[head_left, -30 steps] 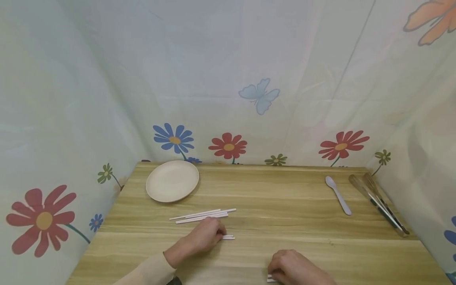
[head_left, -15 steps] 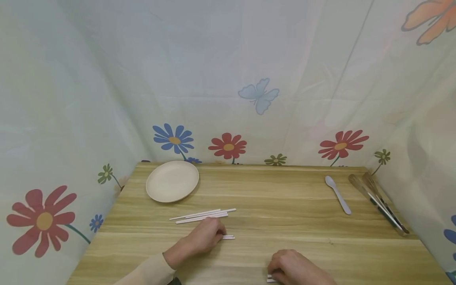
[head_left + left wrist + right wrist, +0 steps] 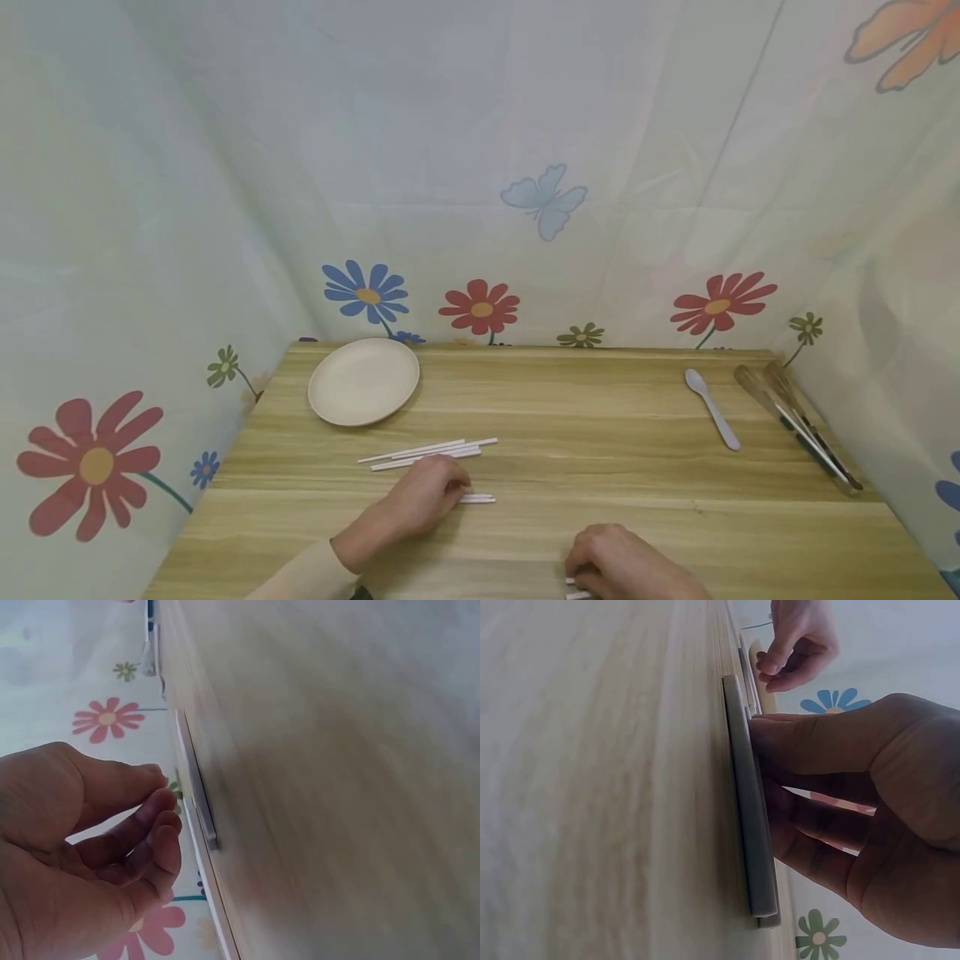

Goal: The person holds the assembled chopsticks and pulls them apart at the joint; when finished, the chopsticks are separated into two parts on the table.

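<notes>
In the head view my left hand [image 3: 429, 495] is just left of a pair of white chopsticks [image 3: 480, 499] lying on the table. The left wrist view shows its fingers loosely curled with nothing between them, beside a chopstick [image 3: 199, 786]. My right hand [image 3: 621, 562] is low at the front edge of the view. In the right wrist view its thumb and fingers pinch at a chopstick [image 3: 750, 810] lying along the tabletop, a second one partly hidden behind it. Behind the left hand lie several more white chopsticks [image 3: 427, 454].
A round cream plate [image 3: 363, 382] stands at the back left of the wooden table [image 3: 570, 417]. On the right lie a pale spoon [image 3: 712, 410] and some long utensils [image 3: 798, 429]. A flowered curtain [image 3: 420, 167] encloses the back and sides.
My left hand has drawn slightly left, off the pair of chopsticks, so more of them shows. By the right hand, the two chopstick ends now stand further apart.
</notes>
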Demonstrator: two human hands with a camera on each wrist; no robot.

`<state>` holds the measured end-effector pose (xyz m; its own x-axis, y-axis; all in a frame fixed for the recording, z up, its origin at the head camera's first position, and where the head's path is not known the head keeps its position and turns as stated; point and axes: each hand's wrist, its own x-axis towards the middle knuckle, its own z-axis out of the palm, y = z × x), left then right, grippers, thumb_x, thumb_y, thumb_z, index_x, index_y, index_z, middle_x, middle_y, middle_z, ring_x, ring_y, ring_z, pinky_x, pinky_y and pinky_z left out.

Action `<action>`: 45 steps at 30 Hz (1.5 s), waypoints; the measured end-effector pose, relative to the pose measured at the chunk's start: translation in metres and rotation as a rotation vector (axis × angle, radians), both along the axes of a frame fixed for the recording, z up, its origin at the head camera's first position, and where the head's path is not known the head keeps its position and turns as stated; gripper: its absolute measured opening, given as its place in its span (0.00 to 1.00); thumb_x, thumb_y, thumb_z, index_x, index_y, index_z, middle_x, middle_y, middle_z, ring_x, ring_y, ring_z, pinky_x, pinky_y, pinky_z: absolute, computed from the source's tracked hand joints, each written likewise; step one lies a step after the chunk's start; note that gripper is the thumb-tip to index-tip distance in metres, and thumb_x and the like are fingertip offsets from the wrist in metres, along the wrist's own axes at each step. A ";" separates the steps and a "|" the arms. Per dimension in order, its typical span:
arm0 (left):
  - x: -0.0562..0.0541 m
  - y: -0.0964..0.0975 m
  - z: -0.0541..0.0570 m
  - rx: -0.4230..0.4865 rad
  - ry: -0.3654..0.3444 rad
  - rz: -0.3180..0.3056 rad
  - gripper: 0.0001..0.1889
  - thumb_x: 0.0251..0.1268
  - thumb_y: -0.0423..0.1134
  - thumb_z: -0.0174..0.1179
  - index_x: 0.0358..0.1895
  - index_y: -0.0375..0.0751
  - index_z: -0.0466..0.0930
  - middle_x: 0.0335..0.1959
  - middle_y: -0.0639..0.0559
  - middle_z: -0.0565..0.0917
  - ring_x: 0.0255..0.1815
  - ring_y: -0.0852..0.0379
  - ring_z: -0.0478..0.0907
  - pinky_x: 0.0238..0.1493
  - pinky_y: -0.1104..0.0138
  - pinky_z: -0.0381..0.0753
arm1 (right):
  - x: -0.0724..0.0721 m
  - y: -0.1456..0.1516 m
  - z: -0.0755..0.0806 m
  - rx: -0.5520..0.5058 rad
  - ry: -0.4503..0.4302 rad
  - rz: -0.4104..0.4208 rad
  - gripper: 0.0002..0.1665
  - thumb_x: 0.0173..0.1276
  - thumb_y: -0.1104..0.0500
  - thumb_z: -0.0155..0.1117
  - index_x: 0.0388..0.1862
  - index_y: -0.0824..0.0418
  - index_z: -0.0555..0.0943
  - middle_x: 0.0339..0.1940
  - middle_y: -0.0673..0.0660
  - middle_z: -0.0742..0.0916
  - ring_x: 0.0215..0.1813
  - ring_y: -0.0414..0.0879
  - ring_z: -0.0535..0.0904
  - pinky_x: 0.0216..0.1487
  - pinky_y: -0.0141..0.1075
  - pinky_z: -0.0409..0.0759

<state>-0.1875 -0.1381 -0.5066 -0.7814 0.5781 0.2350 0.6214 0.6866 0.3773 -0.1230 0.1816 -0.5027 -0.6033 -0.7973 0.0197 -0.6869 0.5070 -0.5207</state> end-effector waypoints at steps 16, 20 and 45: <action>0.001 -0.020 0.010 0.046 0.054 0.095 0.07 0.51 0.30 0.68 0.35 0.40 0.88 0.29 0.53 0.85 0.30 0.60 0.79 0.33 0.70 0.79 | 0.001 0.000 -0.003 -0.010 -0.012 0.002 0.04 0.62 0.60 0.69 0.33 0.51 0.87 0.31 0.37 0.84 0.35 0.24 0.74 0.34 0.21 0.75; -0.002 -0.025 0.012 0.020 0.062 0.129 0.06 0.51 0.30 0.68 0.35 0.40 0.87 0.28 0.53 0.84 0.29 0.60 0.79 0.33 0.69 0.79 | 0.000 0.000 -0.003 -0.014 0.011 0.014 0.04 0.62 0.61 0.69 0.33 0.51 0.87 0.31 0.37 0.83 0.35 0.24 0.74 0.34 0.20 0.74; -0.014 -0.063 -0.005 0.177 -0.105 0.229 0.11 0.51 0.31 0.71 0.40 0.40 0.86 0.36 0.51 0.85 0.38 0.55 0.81 0.40 0.64 0.82 | 0.000 -0.001 -0.001 -0.002 0.000 -0.004 0.05 0.60 0.62 0.70 0.32 0.50 0.87 0.30 0.36 0.83 0.34 0.24 0.73 0.34 0.20 0.74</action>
